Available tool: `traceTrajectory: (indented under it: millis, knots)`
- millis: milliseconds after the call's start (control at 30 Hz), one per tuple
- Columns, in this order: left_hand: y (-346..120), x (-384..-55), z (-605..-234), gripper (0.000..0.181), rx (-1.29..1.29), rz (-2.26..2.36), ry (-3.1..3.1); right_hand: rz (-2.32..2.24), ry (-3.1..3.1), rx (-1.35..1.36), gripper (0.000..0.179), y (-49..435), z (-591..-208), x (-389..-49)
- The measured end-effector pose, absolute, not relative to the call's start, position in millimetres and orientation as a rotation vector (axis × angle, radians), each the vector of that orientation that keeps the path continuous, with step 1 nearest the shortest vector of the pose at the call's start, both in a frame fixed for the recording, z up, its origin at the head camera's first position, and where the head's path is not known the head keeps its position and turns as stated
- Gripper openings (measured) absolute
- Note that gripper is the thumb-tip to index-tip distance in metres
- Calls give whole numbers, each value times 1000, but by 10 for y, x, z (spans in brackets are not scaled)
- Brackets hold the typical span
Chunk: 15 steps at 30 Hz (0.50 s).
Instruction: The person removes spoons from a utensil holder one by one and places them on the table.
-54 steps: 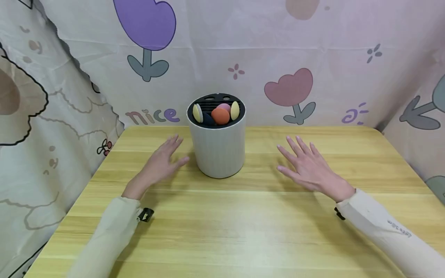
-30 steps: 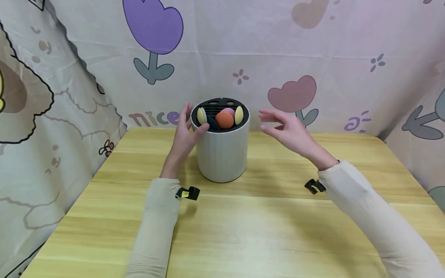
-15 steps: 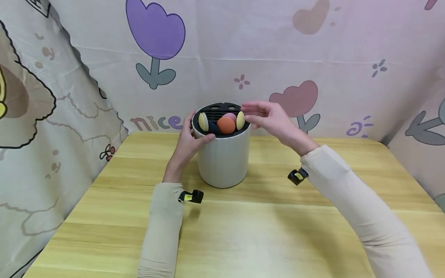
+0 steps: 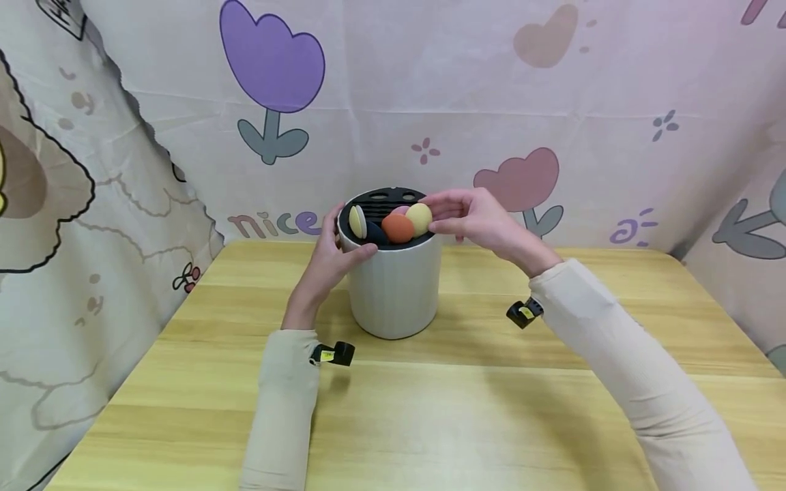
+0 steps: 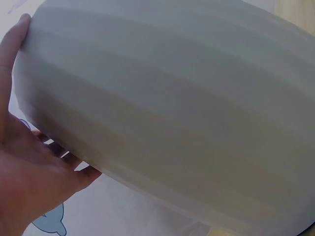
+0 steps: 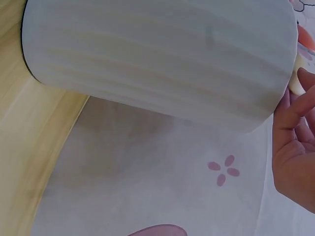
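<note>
A white ribbed round container (image 4: 396,293) with a black slotted top (image 4: 379,198) stands on the table. My left hand (image 4: 325,267) holds its left side at the rim, thumb at the front and fingers behind, as the left wrist view also shows. With thumb and fingers, my right hand (image 4: 475,221) pinches a round pale yellow powder puff (image 4: 420,219) at the right of the top. Beside that puff lie an orange puff (image 4: 397,228), a pink one (image 4: 400,210) partly hidden, a dark navy one (image 4: 375,234) and a second yellow one (image 4: 355,222) on edge.
The wooden table (image 4: 417,423) reaches back to a printed cloth (image 4: 381,82). More cloth (image 4: 49,327) hangs along the left side. Small black cameras (image 4: 525,312) sit on both wrists.
Both hands have come in from the sides to the container. My left hand has taken hold of its rim; my right hand has grasped the right yellow puff, which has turned face-on.
</note>
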State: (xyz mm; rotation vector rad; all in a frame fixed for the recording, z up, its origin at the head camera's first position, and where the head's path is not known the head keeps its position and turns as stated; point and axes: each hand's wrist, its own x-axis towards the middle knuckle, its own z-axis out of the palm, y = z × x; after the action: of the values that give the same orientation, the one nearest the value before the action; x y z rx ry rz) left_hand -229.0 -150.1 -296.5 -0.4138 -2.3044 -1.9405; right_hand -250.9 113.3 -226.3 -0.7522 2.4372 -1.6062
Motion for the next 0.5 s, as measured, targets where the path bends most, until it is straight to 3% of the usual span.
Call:
traceTrajectory:
  millis: [500]
  knots:
    - [-1514,-2339,-3039,125,-446,-1971,-2265,-1720,2333,-678,32,1094,-2230,-2576]
